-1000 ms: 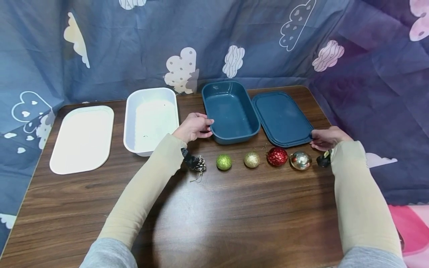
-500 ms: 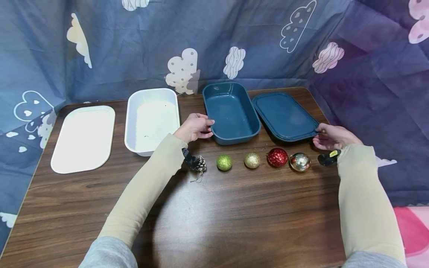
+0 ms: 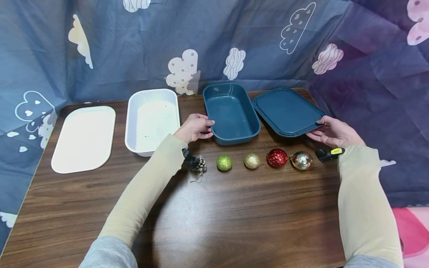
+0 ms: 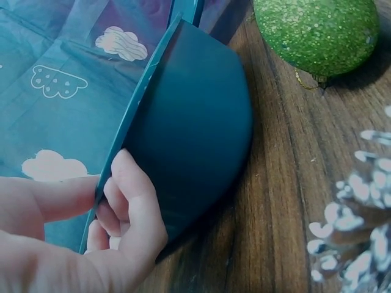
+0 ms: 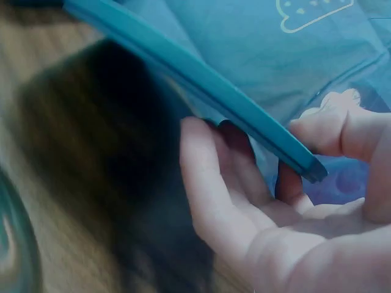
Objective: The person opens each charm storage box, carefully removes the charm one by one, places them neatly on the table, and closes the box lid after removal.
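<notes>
My left hand [image 3: 195, 128] pinches the left rim of a deep blue plastic container [image 3: 231, 111], thumb on the inside and fingers against the outer wall, as the left wrist view shows. At the right, my right hand [image 3: 336, 133] grips the near right corner of a blue lid [image 3: 288, 111]. Thumb above and fingers below, it holds that edge raised off the table; the right wrist view shows the lid's rim [image 5: 226, 97] tilted over its shadow. Nearest to the right hand on the table lies a shiny gold ball ornament [image 3: 301, 160].
A red ball [image 3: 277, 157], a glittery gold ball [image 3: 252, 160], a green ball [image 3: 224, 162] and a pinecone ornament [image 3: 201, 163] line up before the container. Leftward are a white container [image 3: 152, 121] and a white lid [image 3: 85, 139]. A patterned curtain [image 3: 207, 37] hangs behind the table.
The right hand has lifted the blue lid's near edge and moved up and rightward with it; the lid lay flat before. The left hand and the blue container have stayed in place.
</notes>
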`<state>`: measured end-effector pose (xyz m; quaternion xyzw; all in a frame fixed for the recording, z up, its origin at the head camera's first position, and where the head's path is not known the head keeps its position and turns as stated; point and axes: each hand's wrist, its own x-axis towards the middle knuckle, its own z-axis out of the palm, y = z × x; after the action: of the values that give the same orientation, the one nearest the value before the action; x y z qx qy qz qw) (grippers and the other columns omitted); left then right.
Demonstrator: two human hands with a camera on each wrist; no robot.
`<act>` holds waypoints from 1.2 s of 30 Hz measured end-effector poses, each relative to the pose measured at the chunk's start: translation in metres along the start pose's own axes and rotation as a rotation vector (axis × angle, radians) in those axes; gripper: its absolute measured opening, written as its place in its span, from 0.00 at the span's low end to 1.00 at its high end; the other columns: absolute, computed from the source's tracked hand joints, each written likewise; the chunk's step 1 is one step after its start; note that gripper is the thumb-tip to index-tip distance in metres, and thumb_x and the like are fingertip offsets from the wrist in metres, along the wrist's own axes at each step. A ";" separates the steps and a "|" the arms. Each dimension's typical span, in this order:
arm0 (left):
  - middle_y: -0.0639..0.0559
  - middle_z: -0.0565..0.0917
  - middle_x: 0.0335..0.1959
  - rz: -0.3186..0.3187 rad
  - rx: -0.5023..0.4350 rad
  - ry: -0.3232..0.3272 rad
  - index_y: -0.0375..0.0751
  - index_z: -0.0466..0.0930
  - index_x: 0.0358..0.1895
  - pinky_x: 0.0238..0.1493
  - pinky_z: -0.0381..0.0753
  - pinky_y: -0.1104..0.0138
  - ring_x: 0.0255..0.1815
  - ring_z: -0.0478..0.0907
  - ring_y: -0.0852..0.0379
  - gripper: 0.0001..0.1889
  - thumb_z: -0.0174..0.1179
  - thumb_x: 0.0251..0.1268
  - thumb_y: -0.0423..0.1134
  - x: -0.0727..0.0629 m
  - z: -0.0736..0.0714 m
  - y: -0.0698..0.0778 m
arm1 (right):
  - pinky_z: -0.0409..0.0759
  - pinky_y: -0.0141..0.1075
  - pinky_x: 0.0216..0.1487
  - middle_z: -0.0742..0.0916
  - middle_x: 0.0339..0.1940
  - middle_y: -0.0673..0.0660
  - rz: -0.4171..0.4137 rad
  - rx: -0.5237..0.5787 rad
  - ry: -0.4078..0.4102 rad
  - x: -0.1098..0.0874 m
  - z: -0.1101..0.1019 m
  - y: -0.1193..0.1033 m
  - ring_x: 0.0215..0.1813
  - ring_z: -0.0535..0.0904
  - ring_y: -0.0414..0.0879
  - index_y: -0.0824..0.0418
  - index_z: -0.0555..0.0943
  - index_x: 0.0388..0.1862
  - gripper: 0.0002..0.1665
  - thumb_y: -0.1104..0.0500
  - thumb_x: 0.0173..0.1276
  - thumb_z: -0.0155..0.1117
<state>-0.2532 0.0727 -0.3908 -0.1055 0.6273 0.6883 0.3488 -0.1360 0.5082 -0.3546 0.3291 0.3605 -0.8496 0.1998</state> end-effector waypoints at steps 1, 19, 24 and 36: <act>0.48 0.73 0.32 0.000 0.001 -0.001 0.36 0.60 0.63 0.26 0.81 0.69 0.23 0.71 0.58 0.25 0.58 0.65 0.28 0.000 0.000 0.000 | 0.77 0.44 0.62 0.84 0.44 0.60 -0.010 0.026 -0.024 -0.001 0.000 0.000 0.50 0.83 0.52 0.52 0.68 0.52 0.11 0.64 0.76 0.46; 0.46 0.75 0.39 -0.006 -0.021 -0.033 0.36 0.60 0.67 0.30 0.83 0.68 0.28 0.72 0.56 0.28 0.57 0.65 0.27 -0.002 -0.004 -0.001 | 0.74 0.49 0.64 0.85 0.49 0.66 -0.116 0.175 -0.178 -0.009 0.014 0.012 0.54 0.82 0.58 0.65 0.78 0.51 0.15 0.70 0.75 0.44; 0.48 0.75 0.34 -0.004 -0.027 -0.043 0.34 0.61 0.66 0.31 0.83 0.68 0.27 0.72 0.56 0.27 0.56 0.64 0.25 -0.004 -0.004 -0.001 | 0.74 0.50 0.63 0.85 0.48 0.67 -0.135 0.202 -0.198 -0.011 0.020 0.016 0.53 0.83 0.59 0.69 0.77 0.46 0.12 0.70 0.75 0.44; 0.48 0.76 0.35 -0.010 -0.029 -0.052 0.37 0.63 0.59 0.34 0.85 0.65 0.28 0.73 0.55 0.23 0.57 0.62 0.24 -0.007 -0.004 -0.005 | 0.83 0.49 0.48 0.87 0.42 0.63 -0.436 -0.036 -0.241 -0.019 0.052 0.032 0.49 0.86 0.56 0.71 0.79 0.37 0.11 0.74 0.71 0.48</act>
<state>-0.2458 0.0661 -0.3913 -0.0958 0.6072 0.6982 0.3670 -0.1258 0.4505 -0.3289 0.1360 0.4117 -0.8991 0.0593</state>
